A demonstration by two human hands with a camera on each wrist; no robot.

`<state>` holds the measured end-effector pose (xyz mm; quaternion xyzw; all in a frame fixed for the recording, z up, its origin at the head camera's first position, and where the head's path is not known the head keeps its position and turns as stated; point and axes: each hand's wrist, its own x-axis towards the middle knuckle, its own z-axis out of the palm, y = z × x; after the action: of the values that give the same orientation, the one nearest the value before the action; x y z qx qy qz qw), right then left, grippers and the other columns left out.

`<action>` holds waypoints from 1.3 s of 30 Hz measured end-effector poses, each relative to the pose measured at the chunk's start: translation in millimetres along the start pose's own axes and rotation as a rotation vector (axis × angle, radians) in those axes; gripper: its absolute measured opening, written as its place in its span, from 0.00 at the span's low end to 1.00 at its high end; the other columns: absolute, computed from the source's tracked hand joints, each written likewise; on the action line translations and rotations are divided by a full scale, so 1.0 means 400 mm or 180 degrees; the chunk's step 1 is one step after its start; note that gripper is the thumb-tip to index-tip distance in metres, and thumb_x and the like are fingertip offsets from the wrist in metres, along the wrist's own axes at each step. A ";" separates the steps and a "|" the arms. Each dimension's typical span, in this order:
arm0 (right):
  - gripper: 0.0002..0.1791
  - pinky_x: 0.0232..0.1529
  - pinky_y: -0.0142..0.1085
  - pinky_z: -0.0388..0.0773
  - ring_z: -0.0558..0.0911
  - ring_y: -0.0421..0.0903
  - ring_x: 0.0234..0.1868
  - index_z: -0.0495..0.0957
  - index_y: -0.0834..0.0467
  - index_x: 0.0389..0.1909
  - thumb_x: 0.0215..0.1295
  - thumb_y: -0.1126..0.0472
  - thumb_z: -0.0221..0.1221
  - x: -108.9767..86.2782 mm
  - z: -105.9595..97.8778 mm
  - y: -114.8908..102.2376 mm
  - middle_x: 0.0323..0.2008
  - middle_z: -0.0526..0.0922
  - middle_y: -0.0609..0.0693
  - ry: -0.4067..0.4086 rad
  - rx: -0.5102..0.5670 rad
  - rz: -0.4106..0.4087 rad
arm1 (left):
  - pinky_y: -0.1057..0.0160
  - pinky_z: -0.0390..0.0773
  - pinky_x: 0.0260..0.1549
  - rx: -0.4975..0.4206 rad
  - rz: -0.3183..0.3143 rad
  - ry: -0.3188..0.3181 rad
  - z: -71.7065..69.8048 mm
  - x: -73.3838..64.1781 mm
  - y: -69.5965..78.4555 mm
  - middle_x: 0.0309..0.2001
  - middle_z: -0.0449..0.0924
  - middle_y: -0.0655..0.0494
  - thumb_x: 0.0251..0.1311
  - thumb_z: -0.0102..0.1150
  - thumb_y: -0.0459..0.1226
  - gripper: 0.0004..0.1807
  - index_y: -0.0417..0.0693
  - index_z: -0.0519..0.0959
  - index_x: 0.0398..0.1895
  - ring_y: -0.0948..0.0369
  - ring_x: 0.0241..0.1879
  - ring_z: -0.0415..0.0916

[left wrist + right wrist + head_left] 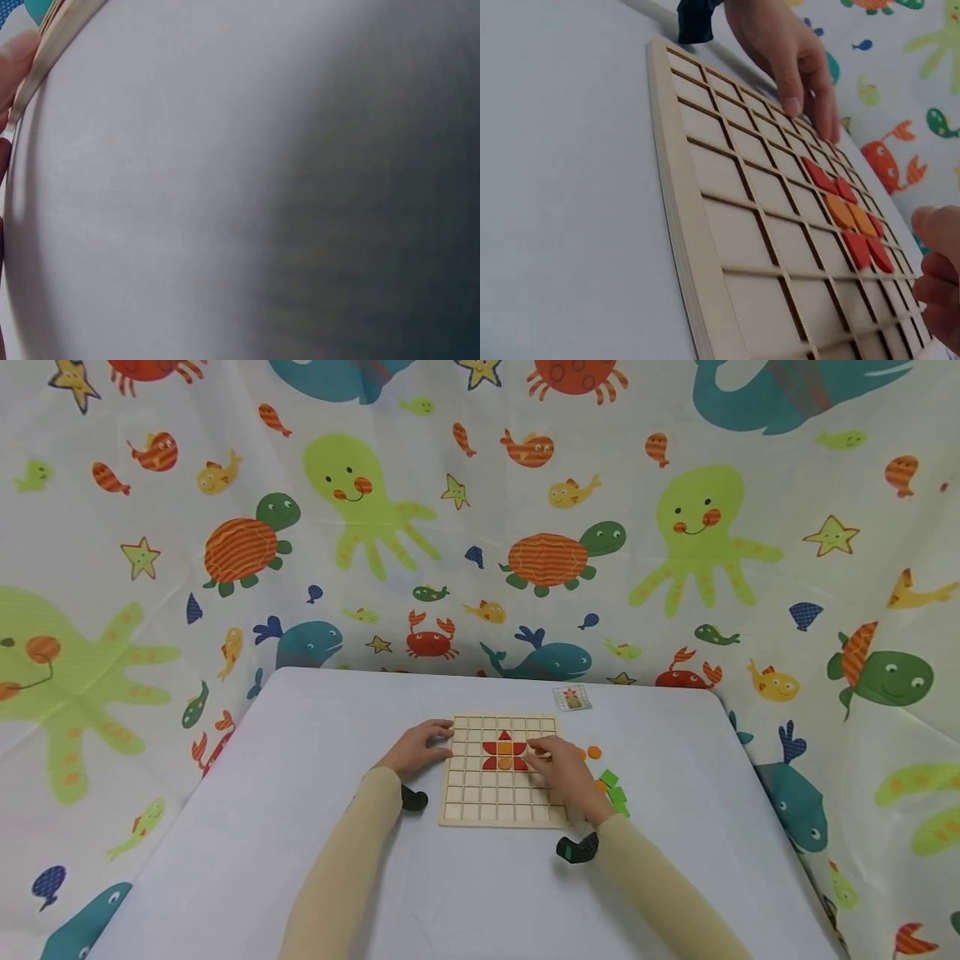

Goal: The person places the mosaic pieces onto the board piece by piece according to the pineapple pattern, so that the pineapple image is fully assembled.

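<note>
A pale wooden grid board point(498, 802) lies on the white table. Near its middle, red pieces point(505, 736) sit around an orange square and an orange round piece point(505, 763). My left hand point(411, 749) touches the board's left edge near the far corner, its fingers fairly straight; in the left wrist view only a thumb or finger point(15, 64) shows clearly at that edge. My right hand point(564, 770) hovers over the board's right side, fingertips beside the red pieces. In the right wrist view its fingers point(937, 300) look curled; whether they pinch a piece is hidden.
Loose green squares point(609, 778) and orange round pieces point(594, 752) lie right of the board, partly behind my right hand. A small picture card point(573, 697) rests beyond the board's far right corner. A sea-animal cloth point(465, 527) hangs behind the table.
</note>
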<state>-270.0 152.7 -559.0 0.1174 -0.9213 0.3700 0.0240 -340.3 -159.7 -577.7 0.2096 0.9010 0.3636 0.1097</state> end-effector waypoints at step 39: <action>0.24 0.55 0.50 0.78 0.74 0.55 0.50 0.78 0.62 0.57 0.64 0.53 0.65 -0.082 -0.196 0.223 0.55 0.73 0.62 -0.0297 -0.0401 0.0809 | 0.50 0.58 0.70 0.0010 -0.0053 -0.0018 0.000 0.003 -0.001 0.70 0.66 0.56 0.60 0.67 0.45 0.27 0.45 0.77 0.61 0.53 0.71 0.58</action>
<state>-262.5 275.5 -566.5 0.0151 -0.9502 0.3057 -0.0587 -341.5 -159.6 -578.0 0.2033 0.9030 0.3606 0.1149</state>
